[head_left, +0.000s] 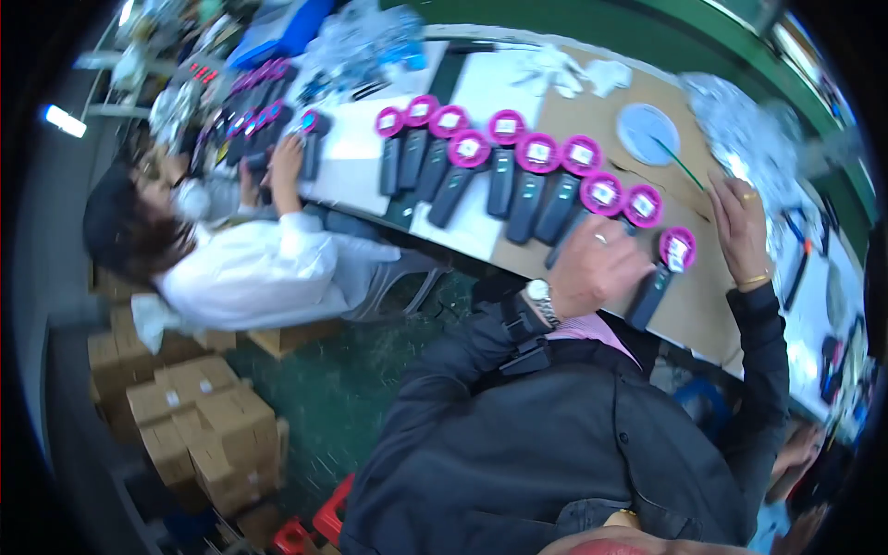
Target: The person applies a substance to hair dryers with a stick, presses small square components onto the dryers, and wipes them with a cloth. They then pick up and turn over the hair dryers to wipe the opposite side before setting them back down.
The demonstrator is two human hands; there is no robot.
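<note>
My right hand (738,222) pinches a thin green stick (683,165), whose far end reaches over a round whitish dish (636,129). Over the handles of the nearest devices, my left hand (601,266) has its fingers curled; whatever may be in them is hidden. Just right of that hand lies a handheld device (649,298) with a dark grey handle and a round magenta head bearing a white patch. Several more of the same kind, one being a device (525,203) near the middle, lie in a slanting row to the left.
On the left a co-worker in a white top (259,268) handles similar devices. White gloves (555,69) and clear plastic bags (749,129) lie along the table's back. Tools (797,259) are at right. Cardboard boxes (208,416) are stacked on the floor, near a red stool (333,511).
</note>
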